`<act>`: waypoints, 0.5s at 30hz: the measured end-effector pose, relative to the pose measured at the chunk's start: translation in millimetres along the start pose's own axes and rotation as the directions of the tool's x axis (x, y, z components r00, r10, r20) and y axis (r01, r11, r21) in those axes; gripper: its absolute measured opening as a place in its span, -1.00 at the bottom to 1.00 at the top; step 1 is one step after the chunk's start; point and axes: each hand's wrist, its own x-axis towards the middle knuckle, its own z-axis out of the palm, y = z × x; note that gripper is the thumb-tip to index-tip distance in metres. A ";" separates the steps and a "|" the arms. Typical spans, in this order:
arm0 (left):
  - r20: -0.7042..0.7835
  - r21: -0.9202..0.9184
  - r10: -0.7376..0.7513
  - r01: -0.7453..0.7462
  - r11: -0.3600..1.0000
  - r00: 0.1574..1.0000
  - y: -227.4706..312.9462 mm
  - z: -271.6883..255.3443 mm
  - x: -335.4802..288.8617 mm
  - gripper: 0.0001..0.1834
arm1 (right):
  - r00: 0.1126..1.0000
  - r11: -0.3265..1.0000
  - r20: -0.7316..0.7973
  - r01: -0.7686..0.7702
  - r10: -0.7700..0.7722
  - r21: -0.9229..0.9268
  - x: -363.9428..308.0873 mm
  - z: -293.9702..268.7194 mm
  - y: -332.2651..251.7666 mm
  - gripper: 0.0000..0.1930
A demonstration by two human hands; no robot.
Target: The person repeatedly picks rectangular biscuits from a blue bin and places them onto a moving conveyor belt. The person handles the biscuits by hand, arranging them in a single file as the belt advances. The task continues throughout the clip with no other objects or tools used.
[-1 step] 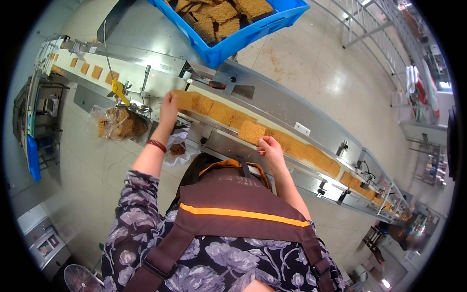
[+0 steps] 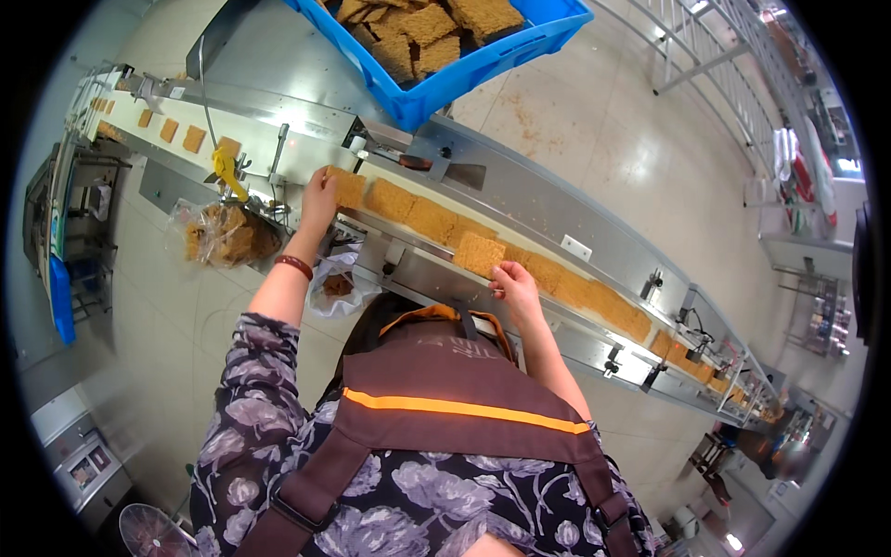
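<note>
A row of flat golden-brown square slabs (image 2: 434, 221), with a coarse, crisp-looking surface, lies along a narrow conveyor belt. My left hand (image 2: 318, 200) is closed at the left edge of the slab (image 2: 347, 188) at the row's left end; a small gap parts this slab from the others. Between thumb and fingers my right hand (image 2: 516, 281) pinches another square slab (image 2: 480, 253) by its lower right corner. That one overlaps the near edge of the belt, in front of the row. The fingertips behind it are hidden.
Beyond the belt stands a blue crate (image 2: 408, 107) of stacked slabs. A yellow clamp-like part (image 2: 225, 172) and metal posts rise at the left, where spaced slabs sit on a white belt (image 2: 206, 160). Below hang plastic bags (image 2: 223, 234) of brown pieces. Metal rails (image 2: 715, 74) stand far right.
My left hand has shifted slightly left, and a gap has opened between its slab and the row. Slabs on the far left belt have moved right. My right hand stays nearly still.
</note>
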 end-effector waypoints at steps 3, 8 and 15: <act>0.212 0.230 -0.014 -0.036 0.973 0.977 10.0 10.1 14.2 -0.54 | 0.999 0.999 -0.008 0.035 -0.035 -0.018 -0.5 4.2 0.4 -0.77; 0.101 0.597 0.578 -0.514 0.615 0.810 88.3 44.0 -14.7 -0.53 | 0.999 0.999 -0.035 0.039 -0.040 -0.005 -11.8 -5.7 7.4 -0.78; 0.116 0.437 0.832 -0.780 0.447 0.543 249.9 53.6 58.7 -0.74 | 0.989 0.999 -0.150 -0.007 0.013 0.037 -27.0 -21.4 13.9 -0.81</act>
